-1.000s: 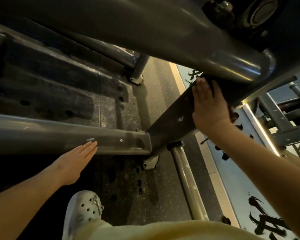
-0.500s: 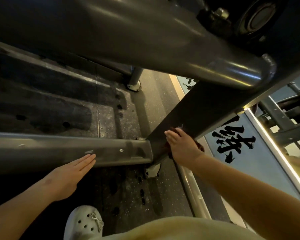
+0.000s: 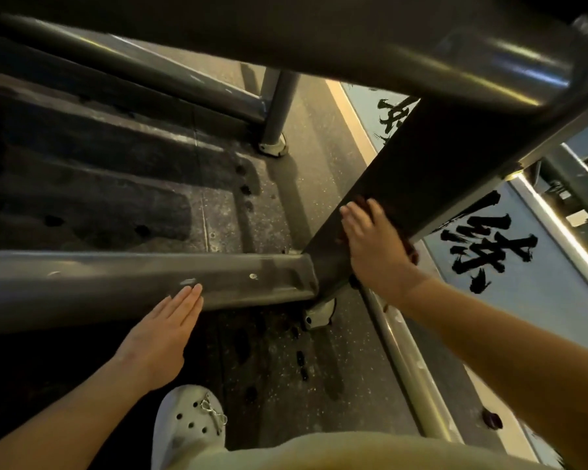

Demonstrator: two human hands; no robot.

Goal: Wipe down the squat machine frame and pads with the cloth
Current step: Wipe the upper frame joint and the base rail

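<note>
Bar (image 3: 116,283) crosses left of frame; left hand (image 3: 160,330) below it, flat, fingers straight, tips at bar's edge, likely bracing. Centre right, right hand (image 3: 374,245), fingers flat, presses dark cloth (image 3: 411,254) onto slanted beam (image 3: 421,171) to wipe; cloth mostly hidden under palm.

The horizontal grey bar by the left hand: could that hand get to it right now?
Probably yes. The left hand is open, its fingertips at the lower edge of the horizontal grey bar, with nothing between them.

Dark speckled rubber floor (image 3: 286,351) meets a blue mat (image 3: 540,310) bearing black brush characters (image 3: 489,252).
</note>
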